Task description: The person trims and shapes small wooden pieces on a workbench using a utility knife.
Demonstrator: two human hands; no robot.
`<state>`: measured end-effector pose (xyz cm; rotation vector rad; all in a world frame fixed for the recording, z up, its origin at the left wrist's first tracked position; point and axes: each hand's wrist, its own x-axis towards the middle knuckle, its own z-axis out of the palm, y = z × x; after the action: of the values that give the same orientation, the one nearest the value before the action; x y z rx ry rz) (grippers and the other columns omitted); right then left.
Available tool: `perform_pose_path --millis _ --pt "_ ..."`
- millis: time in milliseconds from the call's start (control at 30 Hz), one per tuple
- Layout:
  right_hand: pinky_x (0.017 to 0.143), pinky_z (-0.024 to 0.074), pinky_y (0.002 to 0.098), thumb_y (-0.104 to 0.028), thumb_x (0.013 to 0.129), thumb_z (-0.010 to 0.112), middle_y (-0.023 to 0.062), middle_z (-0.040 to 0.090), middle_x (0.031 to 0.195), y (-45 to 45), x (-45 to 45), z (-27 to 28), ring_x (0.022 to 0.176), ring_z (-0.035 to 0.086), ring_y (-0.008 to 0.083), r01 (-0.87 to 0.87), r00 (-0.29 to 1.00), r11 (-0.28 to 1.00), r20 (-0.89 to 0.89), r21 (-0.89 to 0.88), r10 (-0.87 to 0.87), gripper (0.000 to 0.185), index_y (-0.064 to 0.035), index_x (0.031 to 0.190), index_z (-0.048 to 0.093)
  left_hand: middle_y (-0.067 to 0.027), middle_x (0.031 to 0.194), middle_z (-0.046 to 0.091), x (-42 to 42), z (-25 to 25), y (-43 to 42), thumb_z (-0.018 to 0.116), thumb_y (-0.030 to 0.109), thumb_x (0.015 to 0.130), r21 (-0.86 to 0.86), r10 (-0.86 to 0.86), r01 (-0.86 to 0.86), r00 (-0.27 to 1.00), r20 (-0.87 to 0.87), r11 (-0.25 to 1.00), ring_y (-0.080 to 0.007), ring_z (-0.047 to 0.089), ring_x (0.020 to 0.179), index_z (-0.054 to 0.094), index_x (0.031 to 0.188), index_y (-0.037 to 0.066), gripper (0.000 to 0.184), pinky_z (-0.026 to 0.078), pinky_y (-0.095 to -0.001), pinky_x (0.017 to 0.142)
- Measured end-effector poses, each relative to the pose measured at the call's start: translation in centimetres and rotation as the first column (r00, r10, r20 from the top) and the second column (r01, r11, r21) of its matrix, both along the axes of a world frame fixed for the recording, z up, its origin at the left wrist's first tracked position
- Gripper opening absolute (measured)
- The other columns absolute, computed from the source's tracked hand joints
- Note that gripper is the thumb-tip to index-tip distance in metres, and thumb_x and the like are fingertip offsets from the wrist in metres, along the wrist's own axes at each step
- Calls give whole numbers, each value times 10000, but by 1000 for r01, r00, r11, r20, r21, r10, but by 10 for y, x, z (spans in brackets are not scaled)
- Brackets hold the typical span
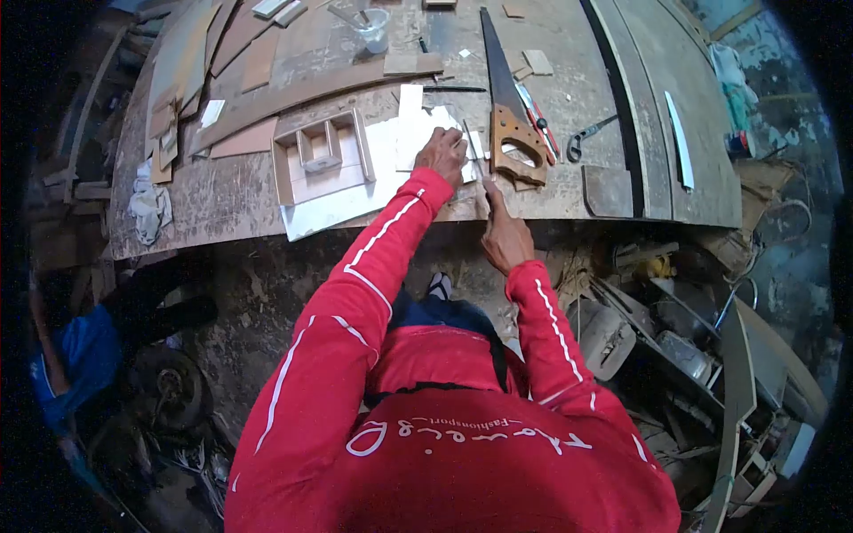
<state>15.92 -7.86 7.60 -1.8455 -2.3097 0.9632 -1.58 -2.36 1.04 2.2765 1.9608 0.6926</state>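
My left hand (pixel 444 153) presses with bent fingers on small white board pieces (pixel 416 133) near the front edge of the workbench. In my right hand (pixel 506 235) is a thin, long blade-like tool (pixel 474 147), pointing away from me, just right of my left fingers. Its handle is mostly hidden by my grip. Under the pieces lies a larger white sheet (pixel 329 209). A small wooden tray with dividers (pixel 283 173) rests on that sheet, left of my left hand. To the right of the blade lies a handsaw with a wooden handle (pixel 508 124).
Beside the handsaw are a red cutter (pixel 544 129) and a small clamp-like metal tool (pixel 588 138). Wood strips (pixel 311 102) and a plastic cup (pixel 373 40) occupy the workbench (pixel 231 209) further back. A person in blue (pixel 84 355) is at lower left; scrap lies at right.
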Motion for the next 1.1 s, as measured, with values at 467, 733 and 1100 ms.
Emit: perform_pose_path --millis 467,733,1100 --pt "645 450 602 -54 782 534 327 616 713 33 -15 -29 714 615 523 -19 993 995 -114 98 30 814 -301 1493 226 -93 1107 608 2 0 -5 685 139 785 5 -27 28 993 -114 1000 -289 549 1023 667 971 54 205 510 -359 862" --pt "687 449 593 -87 805 544 336 632 810 11 -7 -3 791 610 536 25 998 999 -64 -20 -27 786 -312 1490 232 -88 1105 608 0 -2 -1 684 134 784 -2 -49 49 986 -161 999 -285 537 1035 678 998 53 229 509 -353 857" --pt "678 436 587 -77 892 462 352 618 817 24 -15 -27 793 592 550 14 990 998 -139 61 -5 712 -337 1500 200 -84 1112 604 1 1 -4 670 135 792 -9 -5 5 1000 -3 1000 -282 538 1033 681 968 46 198 513 -359 868"
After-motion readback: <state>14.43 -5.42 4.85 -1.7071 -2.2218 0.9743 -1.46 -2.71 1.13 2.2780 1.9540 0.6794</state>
